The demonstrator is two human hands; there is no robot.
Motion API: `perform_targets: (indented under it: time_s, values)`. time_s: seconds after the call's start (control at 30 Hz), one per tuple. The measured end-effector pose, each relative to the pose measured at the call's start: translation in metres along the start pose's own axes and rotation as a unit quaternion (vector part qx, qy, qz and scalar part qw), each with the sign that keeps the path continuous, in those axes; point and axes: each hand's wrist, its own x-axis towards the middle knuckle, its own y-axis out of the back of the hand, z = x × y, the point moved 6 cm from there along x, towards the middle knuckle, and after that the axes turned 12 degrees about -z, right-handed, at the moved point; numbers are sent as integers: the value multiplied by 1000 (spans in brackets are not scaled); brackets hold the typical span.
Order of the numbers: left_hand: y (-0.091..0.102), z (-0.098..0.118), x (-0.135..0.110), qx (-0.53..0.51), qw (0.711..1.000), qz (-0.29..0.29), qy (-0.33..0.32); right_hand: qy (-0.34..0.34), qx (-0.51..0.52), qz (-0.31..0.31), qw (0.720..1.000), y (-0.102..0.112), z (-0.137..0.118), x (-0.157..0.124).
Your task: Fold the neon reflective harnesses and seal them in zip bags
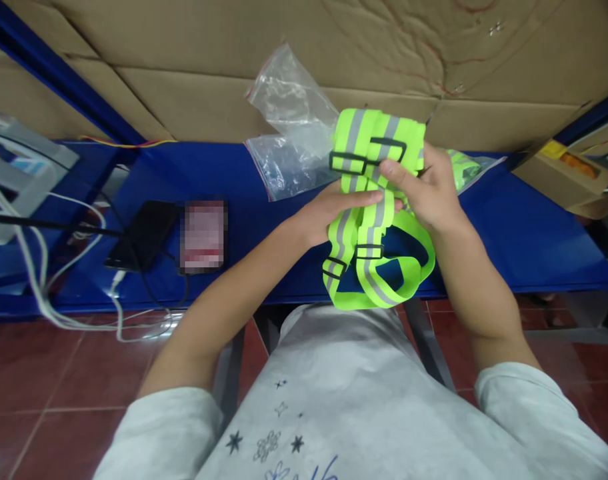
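Note:
Both hands hold a neon-yellow reflective strap harness with grey stripes and black plastic buckles, over the front of a blue table. My right hand grips its wide folded upper part, thumb pressed on the front beside a buckle. Lower and to the left, my left hand is closed round the straps with its fingers across them. Loose strap loops hang below the hands towards my shirt. Clear plastic bags lie behind, left of the harness. Another clear bag with neon-yellow material in it is partly hidden behind my right hand.
On the blue table at left lie a black phone and a blurred-out item. White cables and a power strip crowd the left end. Cardboard lines the back; a small open box stands right.

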Motion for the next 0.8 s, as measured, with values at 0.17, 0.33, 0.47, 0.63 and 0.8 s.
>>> perform_targets:
  time_s: [0.17, 0.33, 0.47, 0.63, 0.8]
  values:
    - [-7, 2, -5, 10, 999, -40, 31, 23, -16, 48, 998, 7, -9, -1]
    - [-23, 1, -15, -4, 991, -95, 91, 75, 13, 66, 995, 7, -35, -7]
    - [-30, 1, -18, -21, 988, -132, 83, 91, -59, 67, 992, 16, -53, -15]
    - [-26, -2, -11, -58, 986, -149, 57, 103, -149, -10, 983, 24, -49, -15]
    - [-26, 2, -9, -76, 988, -131, 15, 135, -148, 51, 978, 27, -38, -10]
